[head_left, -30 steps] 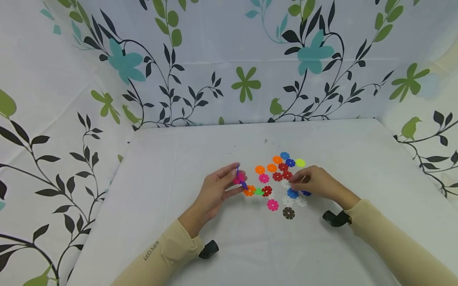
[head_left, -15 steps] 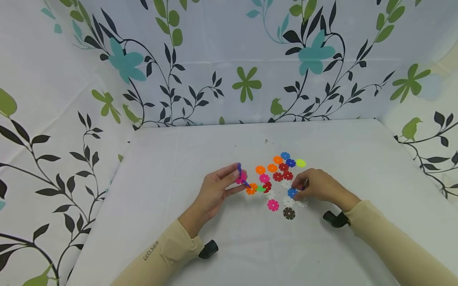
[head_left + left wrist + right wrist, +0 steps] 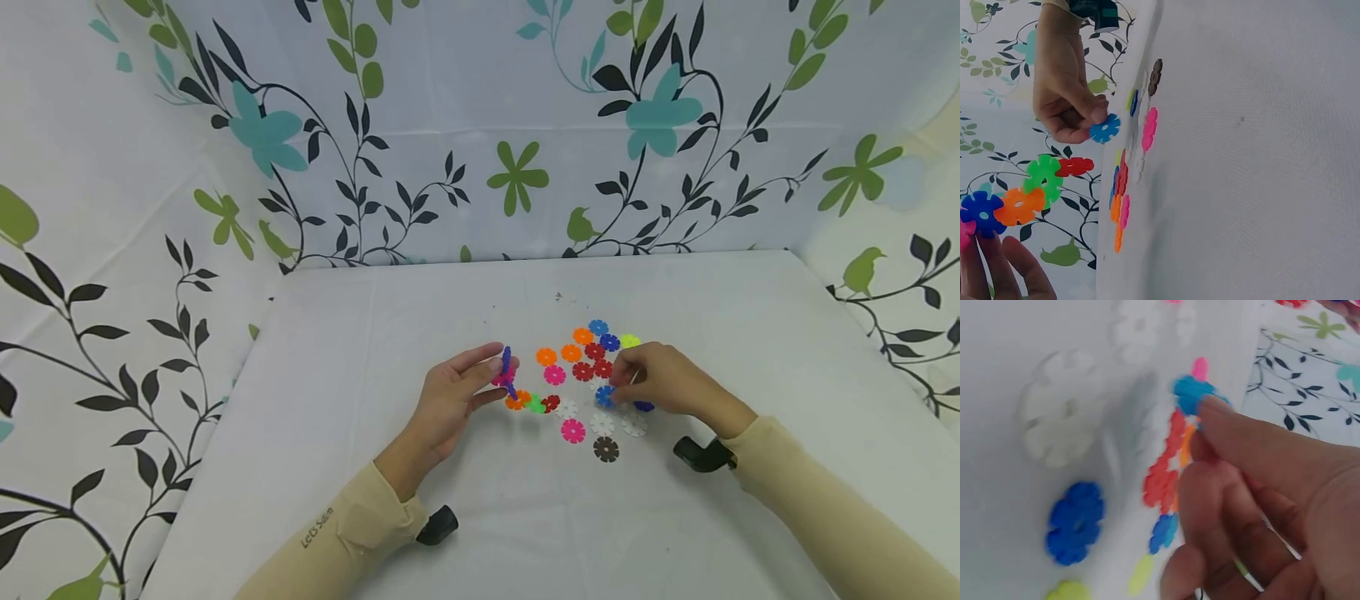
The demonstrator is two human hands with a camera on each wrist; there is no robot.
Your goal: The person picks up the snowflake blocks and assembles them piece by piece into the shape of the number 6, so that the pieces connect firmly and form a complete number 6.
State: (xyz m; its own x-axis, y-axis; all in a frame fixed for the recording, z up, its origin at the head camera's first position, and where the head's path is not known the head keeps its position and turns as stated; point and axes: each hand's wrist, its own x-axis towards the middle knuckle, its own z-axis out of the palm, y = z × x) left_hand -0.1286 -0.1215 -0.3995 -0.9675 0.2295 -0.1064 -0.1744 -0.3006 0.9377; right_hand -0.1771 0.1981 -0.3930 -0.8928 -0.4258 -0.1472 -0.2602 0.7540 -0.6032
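My left hand (image 3: 450,398) holds a chain of slotted flower-shaped discs above the table. A pink disc (image 3: 502,377) and blue-purple discs sit at its fingers; an orange disc (image 3: 1019,206), a green disc (image 3: 1044,180) and a red disc (image 3: 1076,166) continue the chain toward the right hand. Between thumb and fingertips, my right hand (image 3: 666,382) pinches a light blue disc (image 3: 1188,395), raised off the table and apart from the chain. Left fingers hide part of the chain's near end.
Loose discs lie on the white table (image 3: 360,350) between and beyond the hands: a brown disc (image 3: 606,449), a loose pink disc (image 3: 573,431), several white, red and orange ones. A dark blue disc (image 3: 1075,523) lies under the right hand. Patterned cloth (image 3: 420,125) hangs behind.
My right hand has picked up the light blue disc and moved it slightly up and left. In my left hand the chain has turned, its red end shifting left.
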